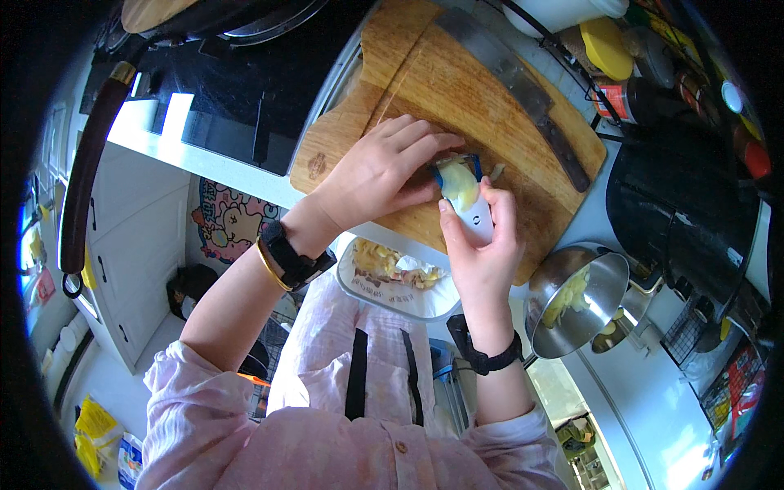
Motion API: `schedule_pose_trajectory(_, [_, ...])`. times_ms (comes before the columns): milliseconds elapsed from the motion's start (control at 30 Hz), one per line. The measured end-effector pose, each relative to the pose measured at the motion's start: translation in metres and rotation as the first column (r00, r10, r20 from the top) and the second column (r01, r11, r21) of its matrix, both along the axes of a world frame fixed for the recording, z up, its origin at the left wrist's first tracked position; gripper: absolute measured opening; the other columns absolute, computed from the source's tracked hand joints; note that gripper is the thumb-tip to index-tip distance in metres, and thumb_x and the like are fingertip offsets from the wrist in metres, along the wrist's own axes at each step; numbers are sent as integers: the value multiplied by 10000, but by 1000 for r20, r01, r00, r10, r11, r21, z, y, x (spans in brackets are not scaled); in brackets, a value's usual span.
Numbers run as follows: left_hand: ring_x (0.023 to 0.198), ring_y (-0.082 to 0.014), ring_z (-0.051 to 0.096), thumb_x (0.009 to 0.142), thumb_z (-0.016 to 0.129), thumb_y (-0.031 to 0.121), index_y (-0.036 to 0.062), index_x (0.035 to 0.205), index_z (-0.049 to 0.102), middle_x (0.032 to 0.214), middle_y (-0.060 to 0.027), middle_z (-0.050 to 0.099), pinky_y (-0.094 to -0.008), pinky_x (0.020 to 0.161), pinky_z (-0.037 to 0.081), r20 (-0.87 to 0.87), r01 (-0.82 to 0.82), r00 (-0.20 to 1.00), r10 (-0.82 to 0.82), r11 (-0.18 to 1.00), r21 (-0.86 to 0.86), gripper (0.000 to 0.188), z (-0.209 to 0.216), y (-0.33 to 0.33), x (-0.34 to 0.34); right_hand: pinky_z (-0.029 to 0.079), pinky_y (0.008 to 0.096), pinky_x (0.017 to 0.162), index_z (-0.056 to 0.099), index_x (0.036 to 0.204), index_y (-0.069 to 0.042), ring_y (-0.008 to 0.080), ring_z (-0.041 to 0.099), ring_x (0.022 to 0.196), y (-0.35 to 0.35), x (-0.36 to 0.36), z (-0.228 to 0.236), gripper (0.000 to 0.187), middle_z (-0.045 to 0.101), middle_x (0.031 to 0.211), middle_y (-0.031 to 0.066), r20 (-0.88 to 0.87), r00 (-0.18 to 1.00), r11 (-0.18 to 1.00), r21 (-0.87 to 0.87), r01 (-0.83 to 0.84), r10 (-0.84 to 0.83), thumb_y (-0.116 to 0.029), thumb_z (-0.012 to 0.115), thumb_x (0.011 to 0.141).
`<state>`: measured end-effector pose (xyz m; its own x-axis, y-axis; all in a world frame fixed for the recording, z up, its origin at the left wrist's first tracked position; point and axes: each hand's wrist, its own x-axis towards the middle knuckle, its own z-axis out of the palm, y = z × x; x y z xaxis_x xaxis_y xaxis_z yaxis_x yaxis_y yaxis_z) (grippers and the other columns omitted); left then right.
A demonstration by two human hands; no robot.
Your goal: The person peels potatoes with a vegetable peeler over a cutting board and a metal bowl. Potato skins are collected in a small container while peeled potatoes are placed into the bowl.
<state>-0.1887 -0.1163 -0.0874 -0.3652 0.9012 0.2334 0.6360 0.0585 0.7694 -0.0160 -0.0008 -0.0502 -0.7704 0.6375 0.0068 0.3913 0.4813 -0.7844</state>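
Observation:
My right hand (486, 241) grips the white handle of a peeler (476, 220) with a blue-edged head. A pale yellow, wet-looking peeled piece (459, 181), perhaps potato, shows at that head. My left hand (388, 163) curls in from the left, index finger over the far side and thumb near the head; what its fingertips hold is hidden. Both hands are over the near part of a wooden cutting board (433, 90). A small peel scrap (496, 171) lies just right of the peeler. Across the board's right side rests a broad knife (510, 73) with a dark handle.
Below the board, a white bin (445, 304) holds peelings. A steel bowl (616, 278) with pale yellow pieces stands right, beside a second metal vessel (625, 331). The black cooktop (220, 106) is far left, with a long pan handle (91, 163) jutting leftward. Jars and a rack crowd the right.

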Motion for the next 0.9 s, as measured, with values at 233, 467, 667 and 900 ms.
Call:
schedule_pose_trajectory(233, [1119, -315, 585, 832, 776, 230, 127, 1334, 668, 1222, -89, 619, -431, 999, 490, -91, 53, 994, -53, 999, -10, 523, 0, 1, -1, 593, 479, 765, 603, 1121, -37, 438, 740, 929, -7, 9, 3, 403, 742, 1086, 240, -41, 999, 1000, -7, 20, -20, -210, 859, 862])
schedule_pose_trajectory(467, [1119, -300, 571, 870, 743, 345, 161, 1333, 666, 1222, -69, 608, -425, 978, 466, -155, 62, 986, -68, 997, -46, 504, 0, 3, 0, 588, 476, 764, 606, 1122, -35, 432, 738, 931, -6, 14, -3, 400, 739, 1072, 233, -39, 999, 999, -9, 31, -31, -209, 860, 866])
schedule_pose_trajectory(667, [1129, -290, 557, 897, 701, 449, 186, 1353, 656, 1224, -65, 601, -430, 986, 446, -220, 74, 971, -97, 991, -111, 529, 0, 3, 2, 589, 480, 769, 607, 1129, -38, 434, 738, 941, -9, 18, -2, 410, 737, 1076, 236, -33, 998, 998, -41, 57, -58, -220, 863, 865])
schedule_pose_trajectory(900, [1138, -293, 549, 860, 699, 511, 190, 1342, 650, 1232, -54, 600, -440, 1000, 430, -208, 64, 974, -85, 992, -107, 582, -1, 3, 3, 597, 470, 776, 611, 1145, -41, 435, 743, 959, -8, 19, -5, 419, 741, 1087, 233, -55, 998, 1000, 17, 25, -24, -227, 861, 865])
